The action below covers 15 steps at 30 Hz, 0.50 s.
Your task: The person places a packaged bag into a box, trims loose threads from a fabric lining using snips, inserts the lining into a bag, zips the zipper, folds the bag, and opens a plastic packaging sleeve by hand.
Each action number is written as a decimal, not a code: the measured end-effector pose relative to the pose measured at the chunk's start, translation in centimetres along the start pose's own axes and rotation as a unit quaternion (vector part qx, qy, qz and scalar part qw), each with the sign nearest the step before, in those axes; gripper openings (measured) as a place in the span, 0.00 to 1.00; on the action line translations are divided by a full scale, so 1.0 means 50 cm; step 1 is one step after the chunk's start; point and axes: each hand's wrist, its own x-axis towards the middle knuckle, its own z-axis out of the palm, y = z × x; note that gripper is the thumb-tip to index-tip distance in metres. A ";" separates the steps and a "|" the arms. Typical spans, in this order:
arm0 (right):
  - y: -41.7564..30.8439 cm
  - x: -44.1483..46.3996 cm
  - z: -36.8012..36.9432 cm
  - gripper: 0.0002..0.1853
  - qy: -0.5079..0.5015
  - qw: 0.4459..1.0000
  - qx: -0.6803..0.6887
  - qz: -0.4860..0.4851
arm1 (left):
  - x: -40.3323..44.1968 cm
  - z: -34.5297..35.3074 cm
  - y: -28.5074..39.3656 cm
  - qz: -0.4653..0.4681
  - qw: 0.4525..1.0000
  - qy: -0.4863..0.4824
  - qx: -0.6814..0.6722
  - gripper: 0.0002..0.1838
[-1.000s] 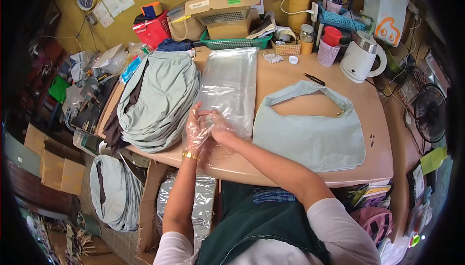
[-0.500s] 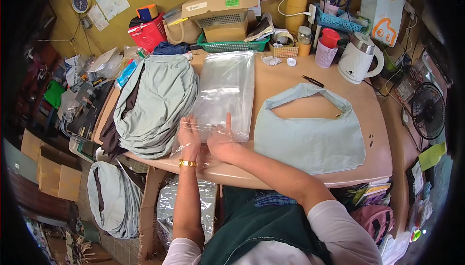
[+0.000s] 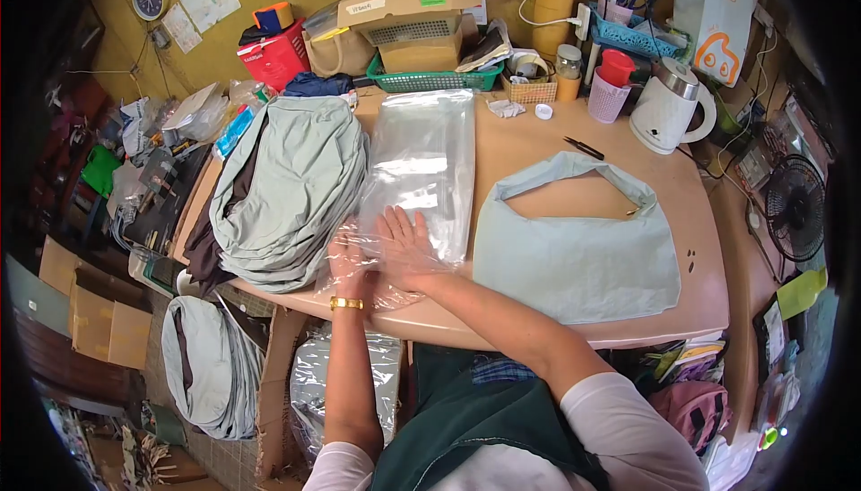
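My right hand (image 3: 406,247) lies flat with its fingers spread, inside or under a clear plastic film (image 3: 386,292) near the table's front edge. Beside it, my left hand (image 3: 347,253) is at the same film; its fingers are blurred behind the plastic. Beyond both hands lies a stack of clear plastic bags (image 3: 421,155). A thick pile of folded pale grey-green cloth bags (image 3: 300,186) rests left of the stack. One pale cloth bag (image 3: 574,267) is spread flat to the right, its handle loop toward the back.
Black snips (image 3: 584,147) lie behind the flat bag. A white kettle (image 3: 662,114), a pink cup (image 3: 608,101) and a green basket (image 3: 435,81) stand along the back. More cloth bags (image 3: 211,374) and an open carton (image 3: 99,312) are at lower left.
My hands were close together in the plastic film and have drawn slightly apart. My right hand has opened out flat, and the film is spread lower over the table's front edge.
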 end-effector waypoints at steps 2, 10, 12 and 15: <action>0.003 0.004 0.016 0.39 0.001 1.000 0.000 0.009 | -0.001 -0.023 0.027 -0.341 0.848 -0.041 -0.403 0.15; 0.033 0.012 0.001 0.43 0.062 0.998 0.012 0.015 | -0.148 -0.025 0.172 -0.407 0.759 0.058 -0.505 0.19; 0.052 0.023 -0.014 0.43 0.058 0.998 -0.026 0.002 | -0.194 -0.022 0.159 -0.385 0.777 0.009 -0.499 0.23; 0.033 0.038 -0.035 0.44 -0.039 0.999 0.018 0.010 | -0.187 -0.030 0.165 -0.410 0.751 -0.007 -0.517 0.26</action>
